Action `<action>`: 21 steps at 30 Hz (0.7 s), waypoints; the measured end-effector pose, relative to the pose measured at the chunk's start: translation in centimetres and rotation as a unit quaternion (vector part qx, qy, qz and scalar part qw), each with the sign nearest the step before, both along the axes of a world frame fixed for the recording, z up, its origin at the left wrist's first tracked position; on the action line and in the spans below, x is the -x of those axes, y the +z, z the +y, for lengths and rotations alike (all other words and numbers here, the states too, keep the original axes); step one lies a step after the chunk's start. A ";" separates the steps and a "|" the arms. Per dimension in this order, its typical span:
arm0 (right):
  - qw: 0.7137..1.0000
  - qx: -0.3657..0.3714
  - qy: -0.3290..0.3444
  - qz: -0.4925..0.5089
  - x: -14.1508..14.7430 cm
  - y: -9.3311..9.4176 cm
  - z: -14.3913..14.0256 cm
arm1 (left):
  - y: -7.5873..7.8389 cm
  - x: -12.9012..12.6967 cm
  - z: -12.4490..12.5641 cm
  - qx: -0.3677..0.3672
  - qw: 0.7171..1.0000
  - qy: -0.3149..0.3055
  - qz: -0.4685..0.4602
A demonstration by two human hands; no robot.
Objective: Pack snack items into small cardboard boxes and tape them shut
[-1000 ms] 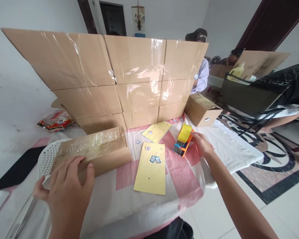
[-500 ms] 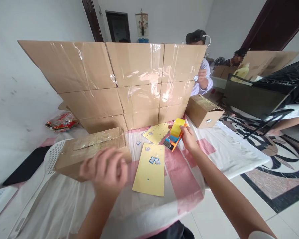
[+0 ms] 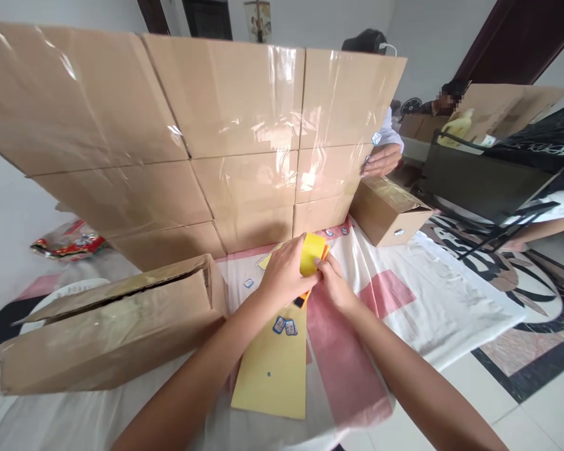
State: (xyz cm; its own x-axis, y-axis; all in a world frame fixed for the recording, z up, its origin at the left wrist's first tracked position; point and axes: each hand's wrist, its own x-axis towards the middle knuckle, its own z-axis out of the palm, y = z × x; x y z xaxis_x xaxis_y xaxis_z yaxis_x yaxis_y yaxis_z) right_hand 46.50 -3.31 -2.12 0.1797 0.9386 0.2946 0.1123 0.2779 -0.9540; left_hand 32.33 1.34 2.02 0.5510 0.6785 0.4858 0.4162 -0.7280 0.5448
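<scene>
Both hands meet over the far end of a yellow paper sheet (image 3: 270, 391). My left hand (image 3: 282, 272) is closed around the left side of a tape dispenser (image 3: 313, 250) with a yellow roll and an orange frame. From the right, my right hand (image 3: 336, 282) grips the same dispenser, with its thumb near the roll. Fingers cover most of the frame, and its dark lower end shows beneath. Two small blue-edged cards (image 3: 284, 326) lie on the sheet, just nearer than the hands. Behind my left hand, a second yellow sheet (image 3: 263, 262) is mostly hidden.
A tall taped cardboard panel (image 3: 244, 119) stands across the table. Cardboard boxes sit at left (image 3: 122, 332) and right (image 3: 388, 213). Another person's hand (image 3: 383, 160) holds the panel's right edge. Small cards (image 3: 249, 283) lie on the cloth; a red packet (image 3: 68, 241) is at left.
My left hand has moved from above the left box to the tape dispenser. My right hand has shifted slightly left with it. The view has swung closer, and the other person's hand is lower.
</scene>
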 end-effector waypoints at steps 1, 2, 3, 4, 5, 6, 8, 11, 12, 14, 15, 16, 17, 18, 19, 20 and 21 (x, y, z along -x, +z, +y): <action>1.000 0.006 0.010 0.022 0.2 0.1 -0.3 | 0.0 0.0 0.0 -0.001 1.000 -0.005 -0.004; 0.999 0.008 0.023 0.040 0.5 0.3 -0.6 | 0.1 0.1 0.0 -0.008 1.000 -0.007 -0.007; 0.998 0.003 0.035 0.048 0.8 0.6 -0.8 | 0.3 0.4 -0.1 -0.019 1.000 -0.013 -0.006; 0.998 -0.010 0.046 0.042 1.1 0.9 -1.0 | 0.5 0.7 -0.1 -0.029 0.999 -0.023 0.000; 0.998 -0.026 0.052 0.034 1.4 1.2 -1.2 | 0.7 1.0 0.0 -0.036 0.999 -0.035 0.008; 0.997 -0.041 0.053 0.029 1.6 1.4 -1.3 | 0.9 1.3 0.0 -0.039 0.998 -0.050 0.016; 0.997 -0.061 0.043 0.026 2.0 1.4 -1.5 | 1.1 1.6 -0.1 -0.034 0.996 -0.074 0.020; 0.997 -0.068 0.006 0.023 1.7 1.1 -1.6 | 0.8 1.6 -0.6 -0.016 0.997 -0.068 0.010; 0.997 -0.065 -0.009 0.032 1.5 1.0 -1.6 | 0.6 1.5 -0.9 0.000 0.998 -0.055 0.005; 0.996 -0.061 -0.034 0.059 1.0 0.9 -1.4 | 0.3 1.4 -1.5 0.054 0.998 -0.033 -0.006; 0.995 -0.063 -0.043 0.068 0.8 0.9 -1.3 | 0.3 1.3 -1.7 0.090 0.995 -0.026 -0.016; 0.994 -0.066 -0.045 0.071 0.6 0.9 -1.2 | 0.3 1.3 -1.9 0.124 0.992 -0.019 -0.025; 0.994 -0.071 -0.040 0.067 0.5 0.9 -1.1 | 0.3 1.3 -2.1 0.151 0.988 -0.013 -0.030; 0.995 -0.078 -0.032 0.062 0.5 1.0 -1.1 | 0.4 1.4 -2.2 0.170 0.985 0.000 -0.030; 0.994 -0.084 -0.023 0.061 0.6 1.0 -1.0 | 0.4 1.4 -2.3 0.184 0.982 0.022 -0.026; 0.994 -0.088 -0.015 0.065 0.6 1.1 -1.0 | 0.5 1.4 -2.4 0.196 0.979 0.048 -0.018; 0.993 -0.093 -0.013 0.073 0.6 1.2 -0.9 | 0.4 1.5 -2.4 0.209 0.976 0.068 -0.007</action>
